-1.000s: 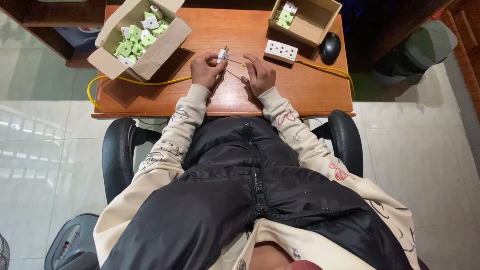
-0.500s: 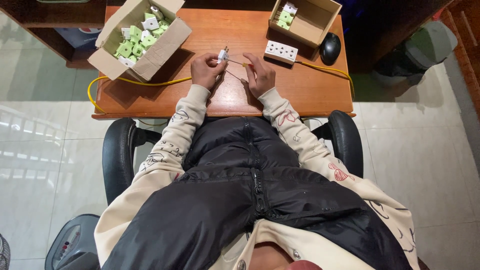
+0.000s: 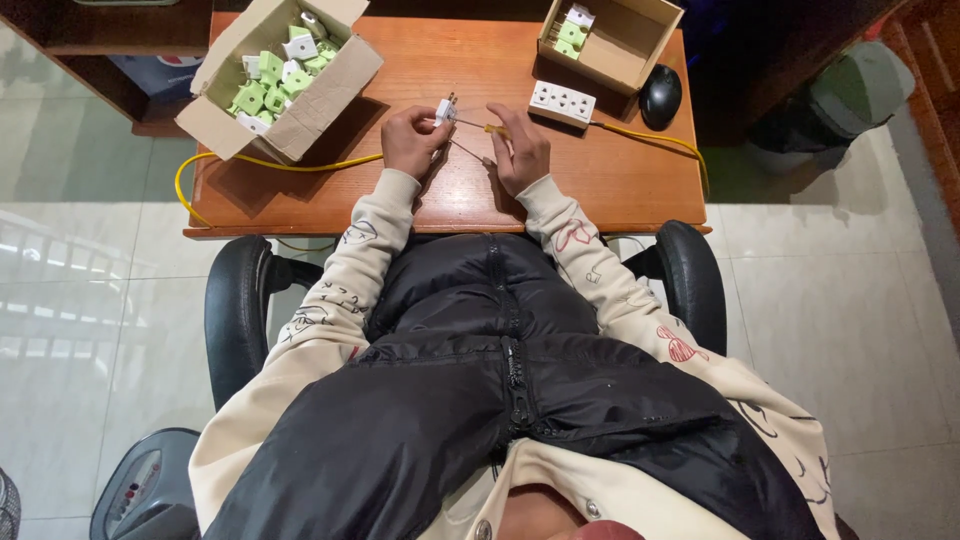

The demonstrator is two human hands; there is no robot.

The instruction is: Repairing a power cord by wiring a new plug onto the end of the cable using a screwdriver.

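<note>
My left hand point(image 3: 412, 140) grips a small white plug adapter point(image 3: 445, 107) with its metal prongs pointing away from me. My right hand point(image 3: 518, 148) holds a thin screwdriver point(image 3: 478, 126) with a yellow handle, its tip set against the adapter. A second thin tool point(image 3: 468, 153) lies on the wooden desk point(image 3: 600, 170) between my hands. Both hands rest over the middle of the desk, in front of my black jacket and cream sleeves.
A cardboard box point(image 3: 275, 85) of green and white adapters stands at the back left. A smaller box point(image 3: 612, 40) with a few adapters is at the back right. A white power strip point(image 3: 562, 103), its yellow cable point(image 3: 300, 163) and a black mouse point(image 3: 660, 96) lie nearby. I sit in a black armchair point(image 3: 235, 310).
</note>
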